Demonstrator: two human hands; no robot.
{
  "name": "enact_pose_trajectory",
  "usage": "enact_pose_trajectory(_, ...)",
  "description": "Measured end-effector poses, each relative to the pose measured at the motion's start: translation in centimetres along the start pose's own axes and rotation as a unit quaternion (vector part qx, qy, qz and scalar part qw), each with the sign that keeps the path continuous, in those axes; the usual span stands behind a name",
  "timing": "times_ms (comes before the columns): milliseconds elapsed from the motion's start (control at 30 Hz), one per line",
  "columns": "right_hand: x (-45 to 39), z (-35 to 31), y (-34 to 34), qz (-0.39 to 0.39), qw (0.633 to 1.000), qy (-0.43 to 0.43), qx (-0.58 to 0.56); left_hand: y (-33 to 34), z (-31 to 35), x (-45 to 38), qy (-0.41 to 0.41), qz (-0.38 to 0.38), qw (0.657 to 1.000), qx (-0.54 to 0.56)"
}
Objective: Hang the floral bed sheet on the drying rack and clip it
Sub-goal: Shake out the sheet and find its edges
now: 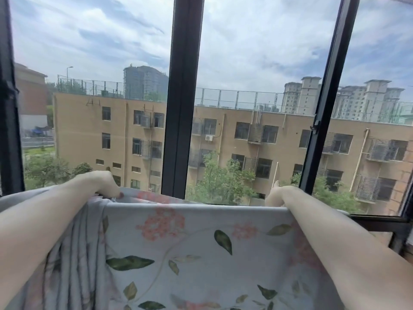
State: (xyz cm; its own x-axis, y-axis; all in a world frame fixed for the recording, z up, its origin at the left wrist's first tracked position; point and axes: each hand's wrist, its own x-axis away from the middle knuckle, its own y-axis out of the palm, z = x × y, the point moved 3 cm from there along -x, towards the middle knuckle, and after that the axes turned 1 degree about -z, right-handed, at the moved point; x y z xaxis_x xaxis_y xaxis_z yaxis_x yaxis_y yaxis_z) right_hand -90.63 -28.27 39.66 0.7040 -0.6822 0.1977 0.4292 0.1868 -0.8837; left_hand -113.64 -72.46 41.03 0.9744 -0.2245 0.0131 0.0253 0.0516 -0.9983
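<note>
So the floral bed sheet [196, 253] is draped in front of me just below the window frame [183, 97], top edge pulled flat; my left hand [105, 184] has its fingers curled round the bunched end, and my right hand [276, 195] grips the edge right of the frame's middle post. It looks soft, floppy and light, so I'd hold right along that top fold. Can't see the rack itself, the cloth hides it.
</note>
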Motion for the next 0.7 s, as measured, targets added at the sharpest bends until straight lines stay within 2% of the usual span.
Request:
enact_pose_trajectory(67, 1.4, 0.7, 0.2, -0.024, 0.995, 0.019, -0.095, 0.4, -0.4, -0.2, -0.007, -0.019, 1.0, 0.004)
enact_pose_trajectory(200, 2.9, 2.9, -0.9, 0.052, 0.964, 0.03, -0.257, 0.4, -0.8, 0.0, -0.015, -0.022, 0.999, 0.029)
enact_pose_trajectory(267, 4.2, 3.7, -0.9, 0.054, 0.966, 0.032, -0.251, 0.4, -1.1, 0.0, -0.017, -0.021, 0.999, 0.038)
enact_pose_trajectory(433, 9.2, 4.9, -1.4, -0.017, 0.986, 0.032, -0.162, 0.2, -1.0, 0.4, -0.012, -0.021, 0.999, 0.023)
enact_pose_trajectory(667, 11.7, 7.4, 0.1, -0.153, 0.954, 0.021, -0.257, 0.1, -0.2, 1.1, 0.004, -0.036, 0.999, -0.024)
enact_pose_trajectory(700, 11.4, 7.5, 0.3, -0.152, 0.952, 0.022, -0.264, 0.2, -0.2, 0.9, 0.006, -0.037, 0.999, -0.031)
